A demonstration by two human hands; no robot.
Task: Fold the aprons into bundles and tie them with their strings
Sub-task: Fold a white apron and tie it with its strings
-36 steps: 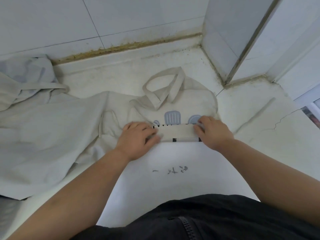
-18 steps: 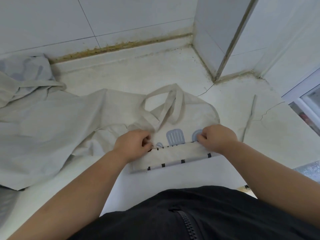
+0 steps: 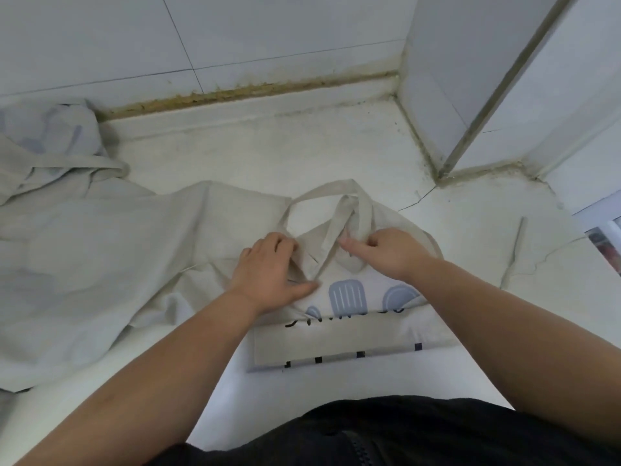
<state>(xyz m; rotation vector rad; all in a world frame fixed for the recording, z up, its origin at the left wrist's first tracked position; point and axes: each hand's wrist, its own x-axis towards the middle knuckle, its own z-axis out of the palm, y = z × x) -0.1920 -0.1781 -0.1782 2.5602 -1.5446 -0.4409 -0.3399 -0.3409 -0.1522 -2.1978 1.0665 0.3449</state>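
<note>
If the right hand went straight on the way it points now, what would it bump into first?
Most likely the slanting part of the neck strap just left of the right hand, whose fingers seem to hold that same strap. Beyond it sits the left hand. Depth is hard to judge.

**Home kitchen / utility corner, prob. domestic**

Tiled wet-area corner in a home, kitchen or laundry side; can't tell which. White glazed wall tiles (image 3: 268, 35) w/ thin grout lines at the back. A yellow-brown grime seam (image 3: 252, 90) runs where the wall meets the white table (image 3: 302, 153), which is scuffed & has a hairline crack (image 3: 415, 200). At right is a tiled pillar w/ a metal trim strip (image 3: 497, 85) on its corner, then a window frame (image 3: 601, 210) at far right. Household stuff on the table: an apron (image 3: 346, 294) printed w/ blue-grey cooking utensils, and more pale cloth (image 3: 84, 247) heaped at left.
</note>
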